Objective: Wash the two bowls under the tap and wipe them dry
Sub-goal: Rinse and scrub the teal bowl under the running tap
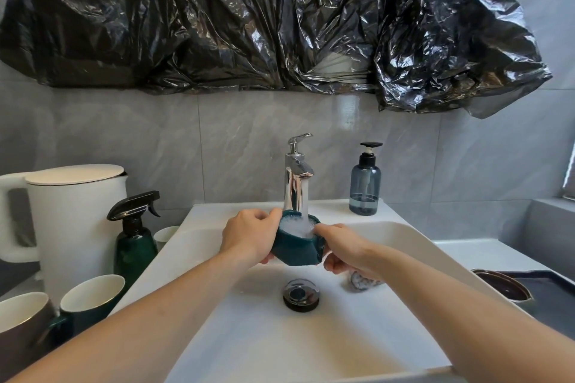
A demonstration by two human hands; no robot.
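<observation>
At frame centre, the left hand (pixel 249 235) and right hand (pixel 342 253) grip the foamy green bowl (pixel 295 250) under the tap (pixel 297 177); wet glaze looks slippery and breakable, so holding opposite walls suits.

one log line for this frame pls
phase: rinsing | left hand: holds green bowl | right hand: on rim | tap: running | bowl: foamy
</observation>
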